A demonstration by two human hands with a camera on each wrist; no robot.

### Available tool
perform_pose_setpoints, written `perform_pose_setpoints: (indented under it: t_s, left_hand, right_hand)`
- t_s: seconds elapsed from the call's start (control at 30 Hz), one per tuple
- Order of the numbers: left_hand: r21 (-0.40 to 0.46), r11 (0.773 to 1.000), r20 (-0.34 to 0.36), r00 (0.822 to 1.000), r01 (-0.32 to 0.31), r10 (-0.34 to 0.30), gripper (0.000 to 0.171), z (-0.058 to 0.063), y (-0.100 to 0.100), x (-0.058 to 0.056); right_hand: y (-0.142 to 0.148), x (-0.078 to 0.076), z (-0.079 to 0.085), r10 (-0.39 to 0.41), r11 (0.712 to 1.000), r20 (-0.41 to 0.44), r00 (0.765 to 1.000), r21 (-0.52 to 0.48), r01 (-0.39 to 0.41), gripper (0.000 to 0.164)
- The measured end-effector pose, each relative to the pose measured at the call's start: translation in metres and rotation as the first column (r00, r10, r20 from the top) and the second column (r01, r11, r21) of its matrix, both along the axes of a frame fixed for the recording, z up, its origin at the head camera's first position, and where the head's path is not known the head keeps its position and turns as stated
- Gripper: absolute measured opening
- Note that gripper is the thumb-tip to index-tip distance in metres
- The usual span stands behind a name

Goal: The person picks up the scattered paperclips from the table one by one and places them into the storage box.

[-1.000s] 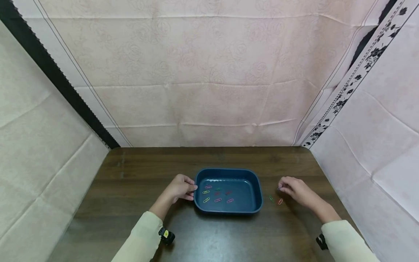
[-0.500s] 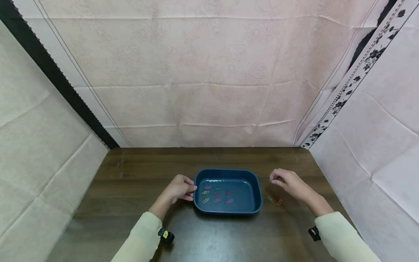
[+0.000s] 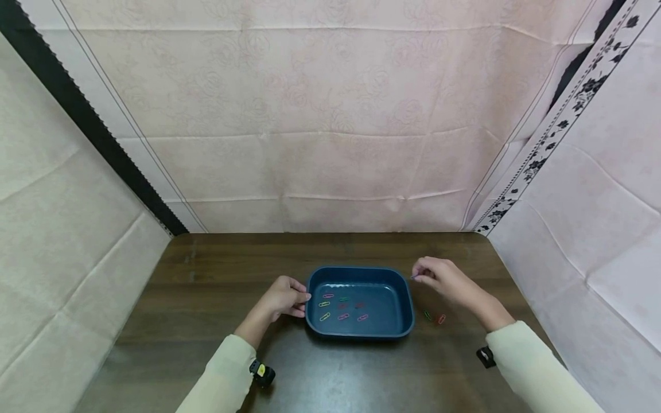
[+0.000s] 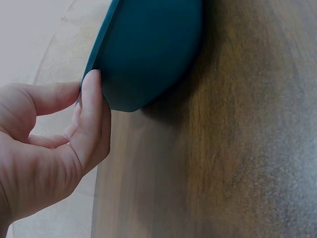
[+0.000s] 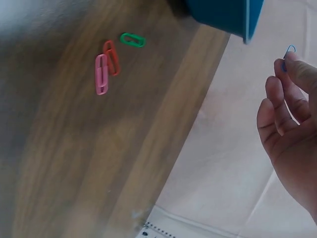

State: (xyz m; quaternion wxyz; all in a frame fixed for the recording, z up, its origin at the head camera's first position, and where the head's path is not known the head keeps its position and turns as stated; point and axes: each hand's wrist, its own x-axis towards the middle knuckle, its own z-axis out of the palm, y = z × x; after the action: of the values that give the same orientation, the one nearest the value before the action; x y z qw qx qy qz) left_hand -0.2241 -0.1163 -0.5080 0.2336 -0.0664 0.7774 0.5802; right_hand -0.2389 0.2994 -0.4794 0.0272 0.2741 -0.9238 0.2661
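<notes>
A dark blue tray (image 3: 361, 332) stands on the wooden table, with several pink, yellow, green and red paper clips (image 3: 343, 316) lying in its left half. My left hand (image 3: 287, 296) pinches the tray's left rim between thumb and fingers, seen up close in the left wrist view. Just off the tray's upper right corner, my right hand (image 3: 439, 276) is raised, pinching a blue paper clip (image 5: 291, 48) between thumb and forefinger. On the table right of the tray lie a green paper clip (image 5: 132, 40), a red paper clip (image 5: 112, 58) and a pink paper clip (image 5: 101, 74).
The brown wooden table (image 3: 217, 321) runs back to a pale patterned cloth (image 3: 330, 115) that hangs behind it. More cloth covers both sides. A dark wrist camera (image 3: 262, 373) sits on the left sleeve, another on the right.
My right hand has moved left and away from me, carrying the blue paper clip from beside the loose clips toward the tray's right rim. The left hand stays at the rim.
</notes>
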Motion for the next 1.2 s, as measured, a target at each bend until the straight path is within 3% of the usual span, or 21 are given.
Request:
perform_pose_setpoints:
  t_s: [0.73,1.2]
  left_hand:
    - [-0.011,1.000,0.013,1.000,-0.011,0.011,0.019,0.002,0.000,-0.004]
    - [-0.003,1.000,0.008,1.000,0.004,-0.004,0.020,-0.001,-0.001,-0.003]
  right_hand:
    - [-0.053,-0.018,0.015,0.189,0.981,0.081,0.979,0.036,-0.192,0.005]
    - [-0.079,-0.023,0.005,0.256,0.961,0.167,0.952,0.065,-0.270,0.002]
